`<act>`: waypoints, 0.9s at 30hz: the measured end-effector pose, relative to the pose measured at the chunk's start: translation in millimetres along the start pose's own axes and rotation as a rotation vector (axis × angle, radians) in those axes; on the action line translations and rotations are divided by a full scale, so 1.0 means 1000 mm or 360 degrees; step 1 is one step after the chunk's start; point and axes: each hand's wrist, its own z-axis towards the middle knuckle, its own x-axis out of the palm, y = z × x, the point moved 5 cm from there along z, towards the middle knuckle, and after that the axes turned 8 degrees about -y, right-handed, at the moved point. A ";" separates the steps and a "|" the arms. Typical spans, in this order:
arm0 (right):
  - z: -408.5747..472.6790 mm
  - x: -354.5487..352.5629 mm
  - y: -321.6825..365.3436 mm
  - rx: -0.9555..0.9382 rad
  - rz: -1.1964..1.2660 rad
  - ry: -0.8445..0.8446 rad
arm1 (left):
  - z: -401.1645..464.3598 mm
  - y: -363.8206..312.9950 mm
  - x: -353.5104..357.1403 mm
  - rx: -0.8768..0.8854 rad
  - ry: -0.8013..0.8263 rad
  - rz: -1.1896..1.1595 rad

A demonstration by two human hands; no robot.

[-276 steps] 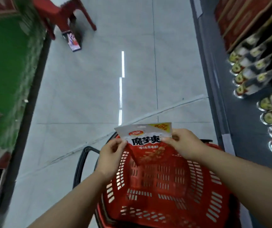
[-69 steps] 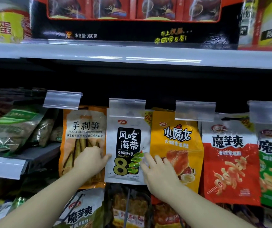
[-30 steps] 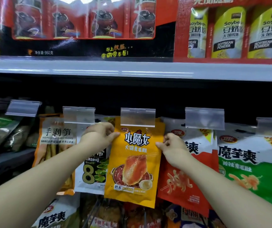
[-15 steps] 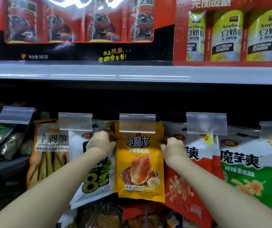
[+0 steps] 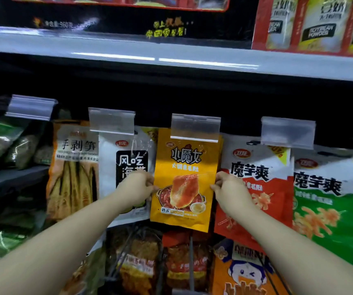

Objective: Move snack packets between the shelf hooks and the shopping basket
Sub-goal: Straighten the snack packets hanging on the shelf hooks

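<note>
1. Fingers of your left hand (image 5: 136, 188) pinch the left edge of the yellow snack packet (image 5: 185, 179) at mid-height.
2. Your right hand (image 5: 229, 189) pinches the packet's right edge at the same height.
3. That packet hangs upright under a clear plastic price-tag holder (image 5: 195, 128); its top edge is hidden behind the holder.
4. Just left hangs a white seaweed packet (image 5: 126, 158), partly behind your left hand.
5. Just right hangs a red-and-white konjac packet (image 5: 256, 167), then a green-and-white one (image 5: 329, 199).
6. You cannot see the shopping basket.
</note>
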 end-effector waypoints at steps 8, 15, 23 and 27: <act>-0.008 -0.005 0.004 -0.0085 -0.0157 -0.0042 | -0.014 -0.003 -0.006 0.0179 -0.0182 0.0457; -0.039 -0.020 0.020 -0.0514 -0.0716 -0.0106 | -0.030 -0.008 -0.020 0.0449 -0.0313 0.1042; -0.074 -0.041 -0.002 -0.0600 -0.1119 -0.0038 | -0.055 -0.033 -0.013 0.1335 -0.0507 0.1120; -0.084 -0.077 -0.024 -0.0413 -0.1209 -0.0121 | -0.059 -0.058 -0.003 0.1363 -0.0473 0.0996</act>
